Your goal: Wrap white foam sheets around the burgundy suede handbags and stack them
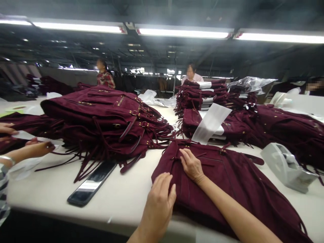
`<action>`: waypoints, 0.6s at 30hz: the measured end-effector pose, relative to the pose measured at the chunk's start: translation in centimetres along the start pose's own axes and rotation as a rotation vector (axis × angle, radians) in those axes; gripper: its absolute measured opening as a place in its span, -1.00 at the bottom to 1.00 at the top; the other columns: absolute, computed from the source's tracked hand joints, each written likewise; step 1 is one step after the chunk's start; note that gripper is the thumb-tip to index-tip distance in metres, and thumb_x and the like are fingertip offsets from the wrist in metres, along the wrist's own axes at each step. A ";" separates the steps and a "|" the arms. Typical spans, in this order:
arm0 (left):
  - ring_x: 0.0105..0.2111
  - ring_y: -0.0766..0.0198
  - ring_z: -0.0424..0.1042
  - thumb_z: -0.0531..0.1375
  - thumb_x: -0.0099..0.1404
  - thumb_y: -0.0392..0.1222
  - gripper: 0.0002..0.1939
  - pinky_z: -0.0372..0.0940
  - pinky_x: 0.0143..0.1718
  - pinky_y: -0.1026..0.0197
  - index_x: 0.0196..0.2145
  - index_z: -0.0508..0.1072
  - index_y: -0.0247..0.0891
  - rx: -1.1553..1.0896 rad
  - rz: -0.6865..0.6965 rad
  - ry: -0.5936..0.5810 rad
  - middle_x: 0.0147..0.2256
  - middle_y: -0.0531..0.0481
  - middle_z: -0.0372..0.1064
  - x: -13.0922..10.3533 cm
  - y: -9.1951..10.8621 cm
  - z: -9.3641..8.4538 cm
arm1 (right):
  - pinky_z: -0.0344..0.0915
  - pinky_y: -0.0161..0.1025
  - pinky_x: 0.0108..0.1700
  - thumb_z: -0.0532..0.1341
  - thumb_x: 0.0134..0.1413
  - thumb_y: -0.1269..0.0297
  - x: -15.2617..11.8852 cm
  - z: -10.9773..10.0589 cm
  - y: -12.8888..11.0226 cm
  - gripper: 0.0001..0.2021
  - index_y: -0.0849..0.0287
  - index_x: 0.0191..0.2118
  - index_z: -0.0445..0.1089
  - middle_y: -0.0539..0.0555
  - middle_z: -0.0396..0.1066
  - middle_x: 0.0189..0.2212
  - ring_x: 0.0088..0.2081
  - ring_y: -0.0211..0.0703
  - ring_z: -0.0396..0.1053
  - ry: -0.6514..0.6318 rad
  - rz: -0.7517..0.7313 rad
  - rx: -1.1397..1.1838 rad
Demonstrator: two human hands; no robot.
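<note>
I have the dark wine-red, soft fabric bag with small gold-coloured fittings [235,192] lying flat along the near edge of the long cream-coloured table [131,192]. My right hand [192,165] rests on its upper face, open, fingers loosely bent, gripping nothing I can see. My left hand [160,199] is half-open at the bag's left edge, thumb apart from the fingers, also apparently empty. To handle this soft fabric well, I judge light, even pressure best, fingers kept off the fittings. Its long axis slants from far left to near right; which end is the mouth, I cannot tell.
</note>
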State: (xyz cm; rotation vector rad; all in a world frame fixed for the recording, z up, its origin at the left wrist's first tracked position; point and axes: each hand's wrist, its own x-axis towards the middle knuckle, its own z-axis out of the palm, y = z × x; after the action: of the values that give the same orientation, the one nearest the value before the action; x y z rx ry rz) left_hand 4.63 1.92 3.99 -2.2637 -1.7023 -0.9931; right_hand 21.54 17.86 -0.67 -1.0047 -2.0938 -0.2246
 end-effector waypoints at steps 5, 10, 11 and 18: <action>-0.09 -0.11 0.38 0.34 0.14 -0.23 -0.60 0.31 -0.02 -0.11 -0.07 0.46 -0.44 0.204 -0.427 -0.181 -0.14 -0.28 0.40 4.1 0.8 0.1 | 0.31 -0.11 0.13 -0.02 0.23 0.55 0.5 -0.4 -0.7 -0.45 0.12 0.31 0.14 0.16 0.23 0.22 0.04 -0.08 0.37 -0.142 -0.265 -0.129; -0.24 0.02 0.46 0.17 0.25 -0.39 -0.89 0.32 -0.23 0.11 -0.33 0.52 -0.41 0.159 -0.493 -0.281 -0.31 -0.25 0.46 5.2 0.1 1.0 | 0.39 -0.24 0.02 0.00 0.10 0.58 1.9 -0.8 -0.7 -0.30 -0.01 0.35 0.04 0.04 0.06 0.32 0.06 -0.14 0.38 -0.385 -0.181 -0.063; -0.27 0.08 0.47 0.12 0.29 -0.39 -0.84 0.30 -0.26 0.15 -0.32 0.51 -0.38 0.138 -0.477 -0.258 -0.32 -0.22 0.47 5.0 0.0 1.2 | 0.40 -0.26 -0.03 0.01 0.08 0.57 2.6 -0.9 -0.6 -0.28 -0.06 0.36 0.02 0.00 0.02 0.33 0.05 -0.15 0.39 -0.445 -0.134 -0.030; -0.50 0.32 0.30 0.03 0.41 -0.13 -0.69 0.15 -0.40 0.31 -0.42 0.44 -0.28 -0.519 -0.576 0.175 -0.53 0.05 0.34 2.7 -1.4 2.6 | 0.33 -0.27 -0.02 -0.01 -0.17 0.49 8.3 0.1 0.8 -0.55 0.11 -0.20 0.53 -0.03 0.49 -0.06 -0.05 -0.14 0.42 -0.554 0.125 0.370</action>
State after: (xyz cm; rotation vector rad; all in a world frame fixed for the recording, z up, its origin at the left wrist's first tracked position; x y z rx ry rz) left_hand 4.91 5.84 3.15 -1.8549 -2.2737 -1.8765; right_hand 19.00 23.28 5.09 -1.0395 -2.4202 0.5456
